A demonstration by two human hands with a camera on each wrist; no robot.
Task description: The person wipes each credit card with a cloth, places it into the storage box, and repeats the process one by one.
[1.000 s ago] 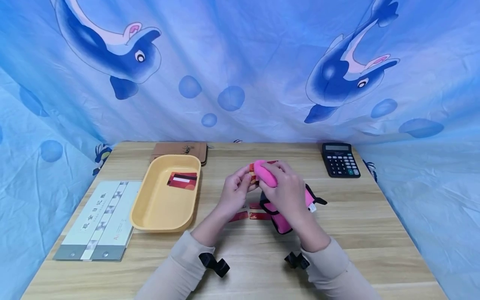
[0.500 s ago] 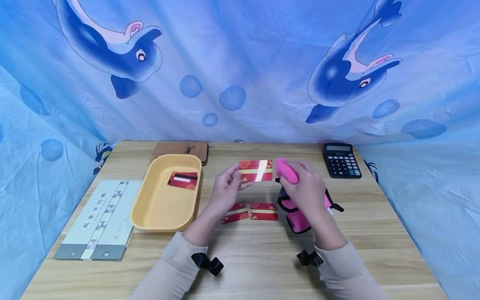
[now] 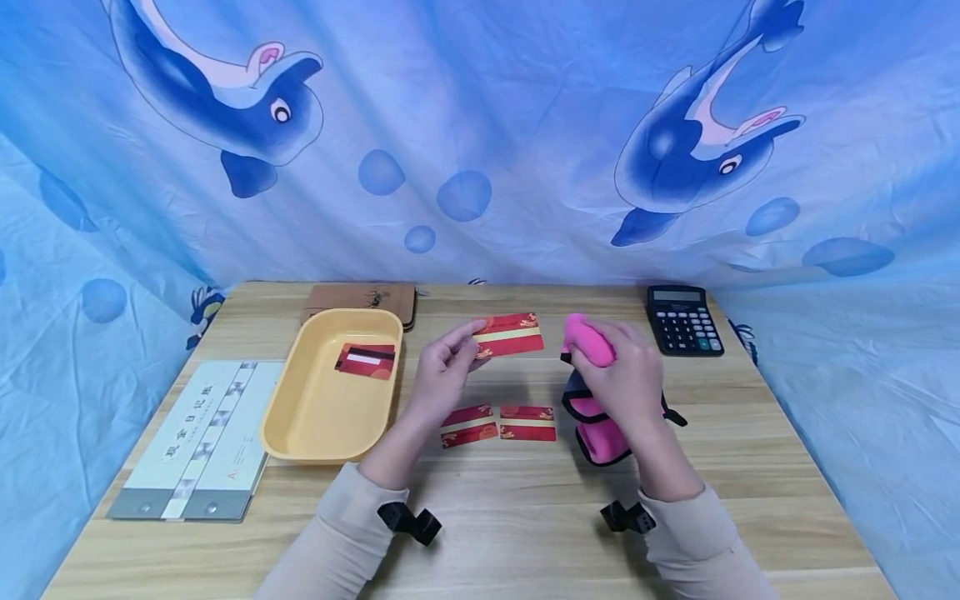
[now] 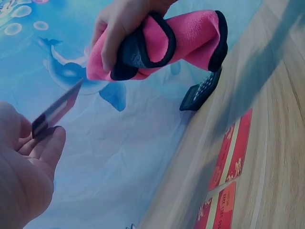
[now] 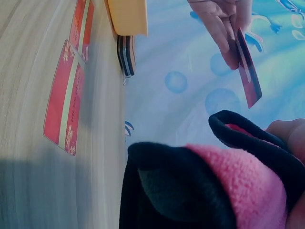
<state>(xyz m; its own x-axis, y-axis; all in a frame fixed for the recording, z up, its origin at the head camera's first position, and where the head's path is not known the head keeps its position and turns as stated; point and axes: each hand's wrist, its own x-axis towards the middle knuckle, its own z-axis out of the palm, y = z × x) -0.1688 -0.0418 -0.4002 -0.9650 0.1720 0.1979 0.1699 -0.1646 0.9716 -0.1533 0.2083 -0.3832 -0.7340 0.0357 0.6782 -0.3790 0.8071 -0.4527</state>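
Left hand (image 3: 441, 372) pinching red card (image 3: 513, 335), right hand (image 3: 628, 375) gripping pink cloth (image 3: 589, 342), card between them

Head view high; wrist views close

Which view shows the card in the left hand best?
The head view: the card shows its broad red face and pale stripe there, with one end covered by the left hand. Both wrist views also show it in the hand, but steeply angled, so it looks narrow.
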